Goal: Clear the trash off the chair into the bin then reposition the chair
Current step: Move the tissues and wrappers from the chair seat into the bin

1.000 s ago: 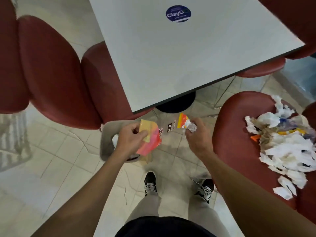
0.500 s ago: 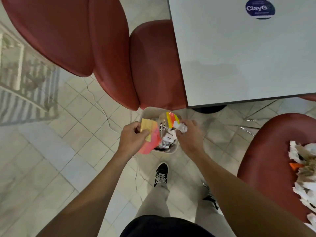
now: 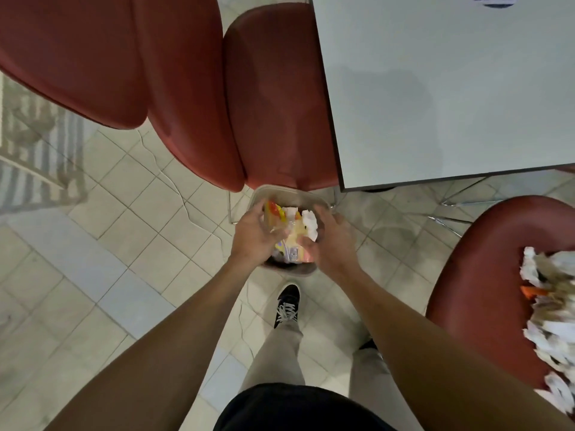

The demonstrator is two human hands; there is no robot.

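Observation:
A small beige bin [image 3: 291,191] stands on the floor at the foot of a red chair. Both my hands are down in its mouth. My left hand [image 3: 253,236] curls its fingers on a yellow-pink wrapper [image 3: 295,245]. My right hand [image 3: 334,241] has its fingers bent round a crumpled white tissue [image 3: 309,222] with a red-yellow wrapper [image 3: 274,209] beside it. To my right stands the red chair [image 3: 485,275], with a pile of white tissues and scraps [image 3: 550,309] on its seat.
A grey table [image 3: 435,88] juts in at the top right, its edge just beyond the bin. Three red chair shells [image 3: 193,88] crowd the upper left. My feet stand on the tiled floor [image 3: 124,244] right behind the bin.
My view has swung left and down toward the bin. Both hands have dropped from above the bin into its mouth, carrying the wrappers and tissue with them.

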